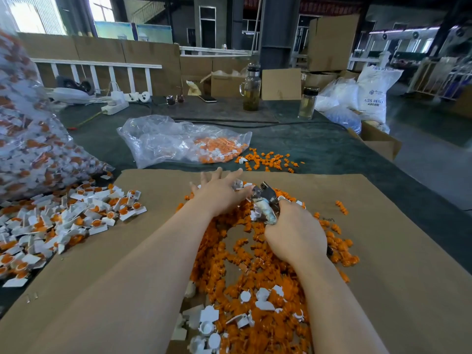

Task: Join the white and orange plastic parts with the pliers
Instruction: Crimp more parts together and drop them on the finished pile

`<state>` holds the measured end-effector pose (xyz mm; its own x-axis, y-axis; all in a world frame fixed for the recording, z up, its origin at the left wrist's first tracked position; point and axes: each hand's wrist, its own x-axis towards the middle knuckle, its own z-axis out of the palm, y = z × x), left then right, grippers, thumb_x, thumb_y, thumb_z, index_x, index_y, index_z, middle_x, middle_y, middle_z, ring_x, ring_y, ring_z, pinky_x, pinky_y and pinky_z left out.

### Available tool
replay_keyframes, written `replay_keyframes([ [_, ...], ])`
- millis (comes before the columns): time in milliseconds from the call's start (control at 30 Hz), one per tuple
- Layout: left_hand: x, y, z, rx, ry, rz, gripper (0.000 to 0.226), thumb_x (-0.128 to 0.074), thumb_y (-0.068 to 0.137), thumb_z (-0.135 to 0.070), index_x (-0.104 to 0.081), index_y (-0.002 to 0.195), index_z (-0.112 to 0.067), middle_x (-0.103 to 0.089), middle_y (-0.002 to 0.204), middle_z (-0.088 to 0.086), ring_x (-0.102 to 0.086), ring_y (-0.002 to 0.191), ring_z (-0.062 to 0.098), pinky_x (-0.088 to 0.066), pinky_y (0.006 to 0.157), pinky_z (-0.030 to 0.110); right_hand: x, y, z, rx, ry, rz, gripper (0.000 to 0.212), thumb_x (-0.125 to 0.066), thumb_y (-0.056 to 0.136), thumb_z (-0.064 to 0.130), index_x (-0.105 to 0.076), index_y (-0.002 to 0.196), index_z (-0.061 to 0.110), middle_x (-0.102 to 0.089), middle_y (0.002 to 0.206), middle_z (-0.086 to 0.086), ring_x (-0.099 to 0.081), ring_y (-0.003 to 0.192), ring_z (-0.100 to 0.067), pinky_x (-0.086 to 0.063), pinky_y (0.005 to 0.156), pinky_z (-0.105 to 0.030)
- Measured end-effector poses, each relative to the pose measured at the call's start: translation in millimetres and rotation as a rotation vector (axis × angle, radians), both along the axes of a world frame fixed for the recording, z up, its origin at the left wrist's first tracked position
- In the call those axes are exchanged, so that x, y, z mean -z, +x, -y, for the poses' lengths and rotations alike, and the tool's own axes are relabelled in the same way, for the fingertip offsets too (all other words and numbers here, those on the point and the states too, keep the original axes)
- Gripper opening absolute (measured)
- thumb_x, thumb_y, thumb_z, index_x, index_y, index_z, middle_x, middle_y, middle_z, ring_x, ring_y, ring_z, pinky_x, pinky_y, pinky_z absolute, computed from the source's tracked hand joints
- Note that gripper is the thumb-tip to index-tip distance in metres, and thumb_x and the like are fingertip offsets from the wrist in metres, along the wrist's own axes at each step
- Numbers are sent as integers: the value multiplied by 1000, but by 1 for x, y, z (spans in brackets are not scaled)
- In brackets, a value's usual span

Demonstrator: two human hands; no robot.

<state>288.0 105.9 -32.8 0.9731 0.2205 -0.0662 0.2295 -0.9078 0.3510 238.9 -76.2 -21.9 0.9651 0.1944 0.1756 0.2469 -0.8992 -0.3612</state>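
The main risk is a bad press: the pliers (265,198) sit right at the left hand's (222,192) fingertips, so if the jaws close before a white part is seated square on an orange one, the pair could skew or crack, or a fingertip could get nipped. A part could also slip out and vanish into the loose heap, since the pile under both hands looks deep and unsorted. The right hand (296,233) is wrapped around the pliers' handles, the metal head pointing up and away over the pile. The left hand is spread with fingers mostly straight, reaching toward the head; something small and pale lies by its fingertips, but whether it is pinched I cannot tell. The orange parts (255,277) are small knobbly pieces strewn thick on the cardboard (396,264), with flat white parts (209,315) mixed in nearer the person. Joined pieces (76,215) lie heaped to the left
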Motion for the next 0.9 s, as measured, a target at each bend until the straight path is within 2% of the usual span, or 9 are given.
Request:
replay_keyframes([
  [167,-4,-2,1,25,7,-17,52,-39,93,-63,-37,142,-46,-31,157,10,-23,145,38,-13,113,66,0,1,-2,2,-1,-6,50,-56,85,24,-47,134,21,-55,99,0,-49,75,-19,-37,53,-28],
  [267,-8,-9,1,42,-14,62,38,-50,92,-52,-47,125,-33,-45,140,12,-39,132,36,-30,108,58,0,1,-3,-1,-5,1,50,-56,85,24,-47,134,20,-55,97,-1,-49,73,-18,-36,51,-27],
  [333,-9,-14,1,84,-42,119,29,-55,91,-45,-46,114,-28,-51,130,11,-46,122,33,-42,98,47,1,0,-3,-8,-6,5,44,-56,85,24,-49,128,20,-49,88,3,-48,70,-17,-33,47,-26],
  [400,-10,-19,1,120,-58,153,19,-54,93,-39,-46,106,-27,-57,122,9,-54,105,26,-44,79,36,0,-1,-3,-3,-3,5,42,-56,86,25,-50,127,20,-45,86,4,-48,69,-17,-32,46,-26],
  [467,-12,-26,1,119,-125,137,10,-51,94,-34,-46,99,-26,-61,104,2,-60,80,17,-45,63,31,0,-1,-3,4,-8,2,47,-56,86,26,-48,132,20,-45,89,4,-48,71,-17,-31,46,-25],
  [533,-15,-35,1,113,-224,84,5,-47,95,-28,-48,92,-24,-61,91,-2,-65,67,15,-52,59,31,-1,-1,-2,8,-11,-6,48,-56,85,26,-48,132,20,-45,89,4,-48,73,-18,-32,47,-25],
  [667,-23,-56,0,142,-136,46,14,-48,95,-22,-51,82,-25,-60,89,-2,-57,76,11,-41,60,26,-1,-1,-1,14,-14,-21,51,-56,84,23,-48,134,20,-44,86,4,-44,67,-16,-30,45,-24],
  [800,-32,-80,1,143,-209,5,8,-55,94,-17,-62,96,-21,-63,99,-3,-59,91,16,-42,67,27,-3,-2,-1,9,-30,-24,50,-56,86,26,-47,135,21,-44,86,5,-44,67,-15,-30,45,-24],
  [900,-37,-96,1,151,-384,1,8,-66,92,-14,-64,88,-21,-63,82,-7,-61,66,7,-48,54,24,-2,-1,-2,7,-37,-30,41,-57,86,27,-51,126,21,-45,81,6,-42,63,-13,-30,45,-24],
])
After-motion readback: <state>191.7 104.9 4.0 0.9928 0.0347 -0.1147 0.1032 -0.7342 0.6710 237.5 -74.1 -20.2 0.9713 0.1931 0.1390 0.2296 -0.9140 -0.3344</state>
